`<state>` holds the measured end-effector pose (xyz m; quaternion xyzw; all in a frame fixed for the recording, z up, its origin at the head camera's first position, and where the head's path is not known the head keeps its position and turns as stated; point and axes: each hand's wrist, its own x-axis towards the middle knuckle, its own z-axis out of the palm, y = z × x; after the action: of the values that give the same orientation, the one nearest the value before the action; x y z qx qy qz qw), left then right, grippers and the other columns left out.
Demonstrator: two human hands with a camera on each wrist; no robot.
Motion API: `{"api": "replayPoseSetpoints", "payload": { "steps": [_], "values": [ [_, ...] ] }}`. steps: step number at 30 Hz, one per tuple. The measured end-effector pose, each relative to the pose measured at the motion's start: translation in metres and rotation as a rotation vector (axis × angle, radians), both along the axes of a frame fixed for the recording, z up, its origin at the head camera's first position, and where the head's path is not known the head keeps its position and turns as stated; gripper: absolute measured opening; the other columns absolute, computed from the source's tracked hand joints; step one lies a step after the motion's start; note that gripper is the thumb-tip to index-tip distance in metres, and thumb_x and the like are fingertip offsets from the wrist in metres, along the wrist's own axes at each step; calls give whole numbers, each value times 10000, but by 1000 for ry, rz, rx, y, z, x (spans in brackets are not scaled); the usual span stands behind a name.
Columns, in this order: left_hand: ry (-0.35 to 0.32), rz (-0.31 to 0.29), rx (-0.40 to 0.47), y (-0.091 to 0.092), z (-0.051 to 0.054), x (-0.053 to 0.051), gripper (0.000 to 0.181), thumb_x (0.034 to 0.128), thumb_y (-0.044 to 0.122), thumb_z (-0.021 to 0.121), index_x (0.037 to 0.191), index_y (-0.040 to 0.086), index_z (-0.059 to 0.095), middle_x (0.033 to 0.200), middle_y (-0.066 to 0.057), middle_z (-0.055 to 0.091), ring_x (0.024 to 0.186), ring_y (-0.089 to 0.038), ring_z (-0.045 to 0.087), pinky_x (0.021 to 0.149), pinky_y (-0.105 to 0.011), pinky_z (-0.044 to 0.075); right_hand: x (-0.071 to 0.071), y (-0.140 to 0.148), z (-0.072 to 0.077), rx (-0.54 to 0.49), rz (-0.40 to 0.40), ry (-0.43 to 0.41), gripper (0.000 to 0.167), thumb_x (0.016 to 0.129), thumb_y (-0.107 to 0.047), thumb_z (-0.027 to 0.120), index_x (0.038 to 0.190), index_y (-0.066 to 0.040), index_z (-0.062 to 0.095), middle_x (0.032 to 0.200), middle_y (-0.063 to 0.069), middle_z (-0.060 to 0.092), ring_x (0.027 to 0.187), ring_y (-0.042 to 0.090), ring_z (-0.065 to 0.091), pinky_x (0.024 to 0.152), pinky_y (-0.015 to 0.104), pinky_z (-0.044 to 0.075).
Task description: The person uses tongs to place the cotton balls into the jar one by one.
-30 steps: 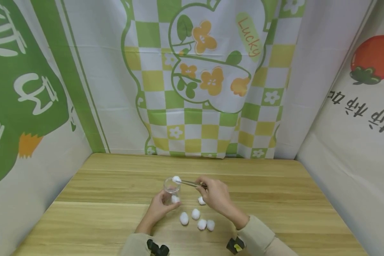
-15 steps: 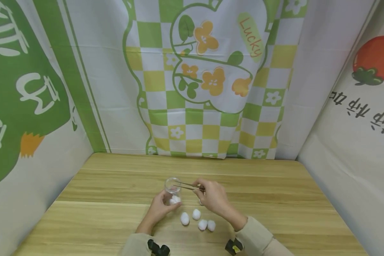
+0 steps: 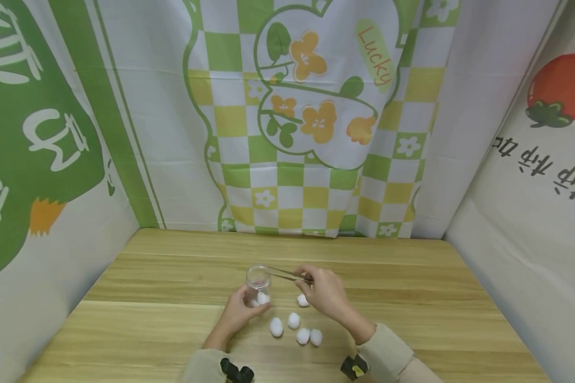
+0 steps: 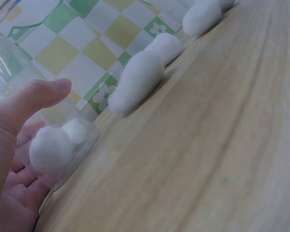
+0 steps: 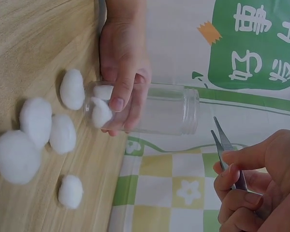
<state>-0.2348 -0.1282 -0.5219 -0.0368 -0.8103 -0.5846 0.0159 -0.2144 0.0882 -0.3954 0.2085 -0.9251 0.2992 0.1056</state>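
Jar [image 5: 164, 108], one, clear, screw-necked, no lid fitted: upright on the bench [image 3: 172, 282], a little left of midway between the left and right edges, well in from the far edge; contents, at least two white cotton balls [image 5: 101, 115] at the bottom, upper part vacant. Left hand [image 3: 237, 314], first of the two hands: spread to the jar's girth, thumb and fingers curled round its lower half, presumably to steady it and leave the mouth free. Right hand [image 3: 327, 292]: closed in a pinch on metal tweezers [image 5: 224, 140], held aslant just beside the jar's mouth, tips parted with nothing between them; the grip seems chosen so that thumb and fingers can work the arms. Loose cotton balls [image 3: 276, 327], five: on the bench, toward the right edge from the jar, most of them also on its near side, two seemingly touching; probably set there for easy reach of the right hand. Patterned cloth [image 3: 311, 159], hung behind the far edge
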Motion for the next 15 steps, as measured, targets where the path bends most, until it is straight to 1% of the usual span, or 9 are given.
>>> {"api": "replayPoseSetpoints", "payload": {
  "steps": [4,8,15],
  "values": [
    [7,-2,-3,0,2,1,611,755,227,813,1277,42,556,1308,-217,614,1250,-391,556,1070,-532,426,0,2,-1,-3,-10,1,139,862,-125,694,997,-88,702,688,43,688,492,35,427,435,157,277],
    [19,-9,10,1,3,2,588,757,205,813,1266,42,565,1312,-214,612,1260,-390,551,1080,-531,417,0,5,-4,3,-20,10,127,854,-127,703,977,-95,702,674,29,679,509,34,432,457,163,286],
    [13,0,15,1,3,2,569,759,184,811,1256,44,572,1320,-213,608,1275,-385,543,1094,-525,406,1,12,-6,2,-41,20,120,845,-119,711,964,-102,707,675,21,678,529,34,442,465,163,287]
  ]
}}
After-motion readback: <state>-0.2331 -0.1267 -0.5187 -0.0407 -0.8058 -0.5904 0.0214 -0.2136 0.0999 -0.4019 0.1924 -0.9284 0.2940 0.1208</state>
